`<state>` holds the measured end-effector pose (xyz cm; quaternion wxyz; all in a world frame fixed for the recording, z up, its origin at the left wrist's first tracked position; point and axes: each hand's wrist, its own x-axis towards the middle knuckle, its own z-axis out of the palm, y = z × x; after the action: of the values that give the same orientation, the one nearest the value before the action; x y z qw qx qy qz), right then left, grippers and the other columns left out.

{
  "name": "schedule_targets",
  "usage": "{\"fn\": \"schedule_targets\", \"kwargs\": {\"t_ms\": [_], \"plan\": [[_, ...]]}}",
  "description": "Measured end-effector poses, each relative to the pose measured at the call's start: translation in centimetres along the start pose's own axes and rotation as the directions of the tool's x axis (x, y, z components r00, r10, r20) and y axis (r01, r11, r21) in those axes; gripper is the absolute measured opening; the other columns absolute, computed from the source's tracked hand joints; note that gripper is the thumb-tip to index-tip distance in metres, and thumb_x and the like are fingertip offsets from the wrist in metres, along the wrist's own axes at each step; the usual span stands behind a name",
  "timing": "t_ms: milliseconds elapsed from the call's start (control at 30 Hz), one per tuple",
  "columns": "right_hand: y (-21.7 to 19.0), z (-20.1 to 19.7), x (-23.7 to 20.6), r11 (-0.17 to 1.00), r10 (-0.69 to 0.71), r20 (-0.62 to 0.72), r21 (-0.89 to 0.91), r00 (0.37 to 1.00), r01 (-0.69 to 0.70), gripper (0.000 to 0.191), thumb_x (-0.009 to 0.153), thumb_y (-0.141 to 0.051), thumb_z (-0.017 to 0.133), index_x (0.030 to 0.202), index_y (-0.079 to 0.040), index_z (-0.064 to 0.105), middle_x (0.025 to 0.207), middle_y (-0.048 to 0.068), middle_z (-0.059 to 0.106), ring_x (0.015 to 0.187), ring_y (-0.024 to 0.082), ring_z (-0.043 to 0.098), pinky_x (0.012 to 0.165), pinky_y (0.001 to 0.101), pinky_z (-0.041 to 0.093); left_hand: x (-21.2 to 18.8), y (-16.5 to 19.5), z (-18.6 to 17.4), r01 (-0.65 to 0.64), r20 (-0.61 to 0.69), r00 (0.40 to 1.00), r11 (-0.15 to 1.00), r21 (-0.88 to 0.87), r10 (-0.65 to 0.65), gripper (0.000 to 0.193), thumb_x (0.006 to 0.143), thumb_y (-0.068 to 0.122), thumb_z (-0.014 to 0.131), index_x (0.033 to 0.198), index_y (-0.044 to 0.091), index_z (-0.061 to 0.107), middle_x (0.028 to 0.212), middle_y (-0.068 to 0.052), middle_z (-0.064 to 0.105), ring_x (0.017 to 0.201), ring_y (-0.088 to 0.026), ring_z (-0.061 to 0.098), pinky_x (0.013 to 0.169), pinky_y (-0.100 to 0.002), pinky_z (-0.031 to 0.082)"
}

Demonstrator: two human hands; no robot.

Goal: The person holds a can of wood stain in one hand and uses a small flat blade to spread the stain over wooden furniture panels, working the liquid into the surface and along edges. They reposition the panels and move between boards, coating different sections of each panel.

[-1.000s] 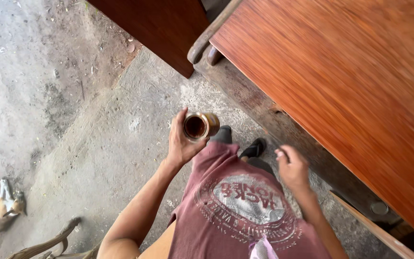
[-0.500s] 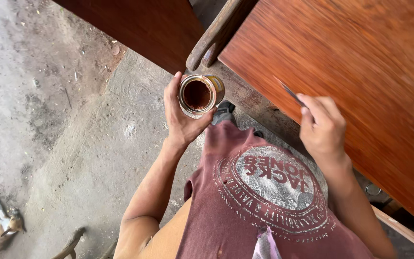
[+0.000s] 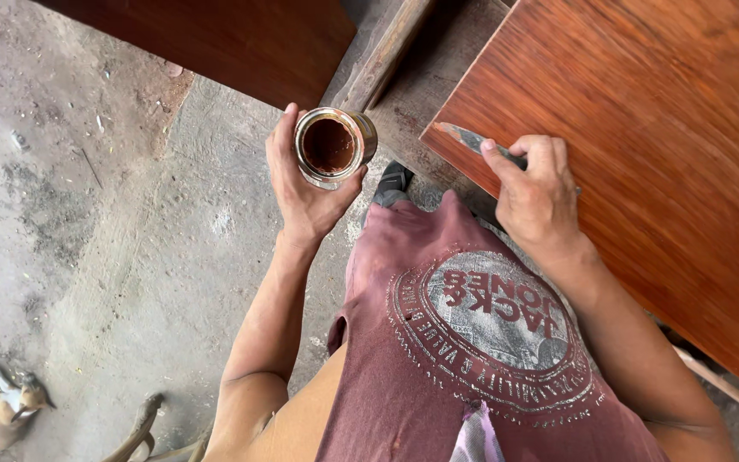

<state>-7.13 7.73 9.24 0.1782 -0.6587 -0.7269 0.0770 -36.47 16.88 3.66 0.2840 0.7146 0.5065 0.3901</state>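
Reddish-brown stain fills the open tin, gripped at upper centre by the left hand. A narrow blade is pinched by right hand fingers against the varnished tabletop corner; coating appears largely complete.

head-worn view, looking steeply down, close over hands

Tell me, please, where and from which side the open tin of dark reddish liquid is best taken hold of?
Take the tin around its round side wall, from the side, as the left hand does now. It stands upright, has no lid and holds dark liquid, so a level grip below the rim should avoid spilling. The right hand is busy with a thin tool at the board's corner.
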Motion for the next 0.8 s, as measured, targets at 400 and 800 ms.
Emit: {"fn": "schedule_targets", "kwargs": {"t_ms": [400,800], "plan": [[-1.5,0.8,0.7,0.991,0.032,-0.018,0.131,0.999,-0.029,0.036,0.097,0.004,0.07,0.131,-0.007,0.074,0.107,0.012,0.057,0.102,0.03,0.055,0.086,0.0406,0.051,2.7,-1.3,-0.1,-0.063,0.028,0.998,0.998,-0.003,0.063,0.106,0.077,0.019,0.096,0.16,0.008,0.031,0.142,-0.013,0.054,0.134,-0.03,0.055,0.117,-0.044,0.048],[-1.7,0.7,0.2,0.986,0.11,-0.014,0.131,0.994,-0.107,0.035,0.093,0.003,0.069,0.127,-0.006,0.076,0.102,0.012,0.059,0.1,0.03,0.057,0.085,0.0414,0.051,3.0,-0.9,-0.1,-0.072,0.022,0.997,0.996,-0.045,0.073,0.107,0.077,0.015,0.095,0.161,0.007,0.03,0.143,-0.013,0.055,0.129,-0.028,0.057,0.114,-0.04,0.05]]}}
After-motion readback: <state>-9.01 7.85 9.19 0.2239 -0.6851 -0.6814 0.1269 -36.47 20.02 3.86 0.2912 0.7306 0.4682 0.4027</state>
